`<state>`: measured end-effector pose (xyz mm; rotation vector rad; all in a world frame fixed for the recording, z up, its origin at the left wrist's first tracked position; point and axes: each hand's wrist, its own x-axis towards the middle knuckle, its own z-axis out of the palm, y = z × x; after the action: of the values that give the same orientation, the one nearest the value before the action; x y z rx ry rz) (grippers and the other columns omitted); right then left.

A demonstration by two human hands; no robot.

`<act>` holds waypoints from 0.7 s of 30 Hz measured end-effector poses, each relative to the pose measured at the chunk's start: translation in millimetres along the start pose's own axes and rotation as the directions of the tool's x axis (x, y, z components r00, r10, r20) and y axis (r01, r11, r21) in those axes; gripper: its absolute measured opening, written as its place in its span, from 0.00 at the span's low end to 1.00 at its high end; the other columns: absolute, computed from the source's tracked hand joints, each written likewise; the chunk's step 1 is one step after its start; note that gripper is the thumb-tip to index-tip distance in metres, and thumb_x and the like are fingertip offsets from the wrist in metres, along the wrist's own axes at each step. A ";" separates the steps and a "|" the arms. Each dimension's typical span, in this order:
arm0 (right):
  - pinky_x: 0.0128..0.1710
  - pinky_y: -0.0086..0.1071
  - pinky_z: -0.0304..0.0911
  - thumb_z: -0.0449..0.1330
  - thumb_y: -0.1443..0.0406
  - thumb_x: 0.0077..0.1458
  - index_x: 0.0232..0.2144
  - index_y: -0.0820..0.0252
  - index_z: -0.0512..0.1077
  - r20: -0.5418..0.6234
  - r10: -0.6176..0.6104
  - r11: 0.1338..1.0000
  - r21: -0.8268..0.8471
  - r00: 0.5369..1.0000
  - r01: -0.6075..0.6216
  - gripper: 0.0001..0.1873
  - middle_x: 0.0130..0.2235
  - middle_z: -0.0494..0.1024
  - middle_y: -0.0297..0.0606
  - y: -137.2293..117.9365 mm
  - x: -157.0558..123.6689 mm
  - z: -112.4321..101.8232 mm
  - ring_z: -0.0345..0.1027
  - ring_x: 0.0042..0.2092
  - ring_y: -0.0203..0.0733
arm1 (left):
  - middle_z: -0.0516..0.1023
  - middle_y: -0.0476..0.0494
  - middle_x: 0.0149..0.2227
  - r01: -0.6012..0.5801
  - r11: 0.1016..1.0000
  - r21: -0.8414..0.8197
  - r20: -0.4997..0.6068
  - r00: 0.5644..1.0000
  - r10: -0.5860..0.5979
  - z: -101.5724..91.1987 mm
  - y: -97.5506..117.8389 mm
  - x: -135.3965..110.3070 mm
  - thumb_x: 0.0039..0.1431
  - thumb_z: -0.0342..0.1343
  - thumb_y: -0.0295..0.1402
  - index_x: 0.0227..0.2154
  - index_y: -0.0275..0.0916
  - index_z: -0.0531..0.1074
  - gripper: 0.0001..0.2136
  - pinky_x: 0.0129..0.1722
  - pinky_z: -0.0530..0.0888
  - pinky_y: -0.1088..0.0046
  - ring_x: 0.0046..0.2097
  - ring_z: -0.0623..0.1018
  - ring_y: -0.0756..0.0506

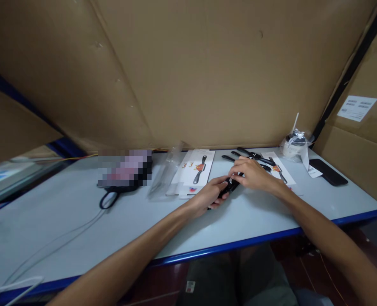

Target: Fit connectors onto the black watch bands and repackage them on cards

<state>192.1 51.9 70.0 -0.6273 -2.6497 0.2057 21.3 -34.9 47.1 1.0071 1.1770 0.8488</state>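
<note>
A black spokeshave (pixel 232 185) is held low over the table's front half, tilted up to the right. My left hand (pixel 212 193) wraps round its lower-left part. At its upper end the fingers of my right hand (pixel 247 172) pinch near a small shiny metal part, and they hide much of the tool. Just behind my right hand lie several more black spokeshaves (pixel 255 156) in a loose pile. Flat white packages (pixel 197 170) printed with a picture of the same tool lie left of my hands, and another printed package (pixel 279 168) lies to the right.
Clear plastic bags (pixel 166 176) lie left of the packages. A dark pouch with a loop (pixel 133 182) sits farther left, partly blurred out. At right are a plastic-wrapped cup (pixel 293 146) and a black phone (pixel 328 171). Cardboard walls (pixel 207 76) enclose the grey table (pixel 80 221).
</note>
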 end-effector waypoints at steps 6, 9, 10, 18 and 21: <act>0.40 0.34 0.55 0.62 0.73 0.60 0.32 0.60 0.78 0.012 -0.009 0.999 -0.045 1.000 0.010 0.07 0.34 0.76 0.39 -0.6 0.0 0.5 0.64 0.42 0.43 | 0.61 0.55 0.22 -0.014 1.000 -0.014 0.045 0.999 0.015 -0.6 -0.2 -0.8 0.66 0.50 0.33 0.49 0.39 0.68 0.11 0.16 0.42 0.79 0.17 0.53 0.55; 0.40 0.34 0.55 0.61 0.73 0.62 0.34 0.60 0.78 0.023 -0.027 0.997 -0.075 0.999 0.029 0.07 0.35 0.76 0.40 -1.9 -0.9 0.2 0.64 0.42 0.43 | 0.61 0.56 0.22 0.001 1.000 0.016 0.053 0.999 -0.002 -2.3 -0.7 1.1 0.66 0.48 0.32 0.48 0.38 0.67 0.10 0.16 0.42 0.80 0.17 0.53 0.56; 0.40 0.34 0.55 0.61 0.73 0.61 0.36 0.60 0.78 0.030 -0.035 0.997 -0.073 0.999 0.037 0.07 0.35 0.76 0.39 -1.6 -1.4 -0.3 0.64 0.42 0.43 | 0.61 0.56 0.22 0.006 1.000 0.018 0.049 0.999 -0.007 -3.0 -0.9 1.8 0.66 0.49 0.32 0.48 0.38 0.67 0.10 0.16 0.43 0.80 0.17 0.53 0.56; 0.41 0.34 0.58 0.65 0.71 0.57 0.42 0.58 0.79 0.072 -0.088 0.995 -0.042 0.994 0.091 0.09 0.38 0.77 0.39 -1.1 -4.9 -6.4 0.65 0.44 0.44 | 0.60 0.55 0.23 0.027 1.000 0.008 0.059 0.998 -0.028 -4.4 1.4 1.0 0.66 0.46 0.28 0.44 0.38 0.66 0.07 0.15 0.44 0.81 0.18 0.53 0.56; 0.42 0.34 0.58 0.64 0.70 0.58 0.43 0.58 0.78 0.051 -0.057 0.998 -0.003 0.997 0.057 0.10 0.39 0.78 0.38 -6.7 -5.0 -7.0 0.67 0.44 0.43 | 0.60 0.56 0.23 0.043 0.999 -0.010 0.038 0.998 -0.043 -3.8 3.3 -0.3 0.66 0.45 0.27 0.45 0.38 0.66 0.08 0.15 0.44 0.81 0.17 0.53 0.56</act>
<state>196.4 44.0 76.1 -0.5535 -2.7138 0.2020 17.4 -33.4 50.0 0.9816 1.1564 0.7985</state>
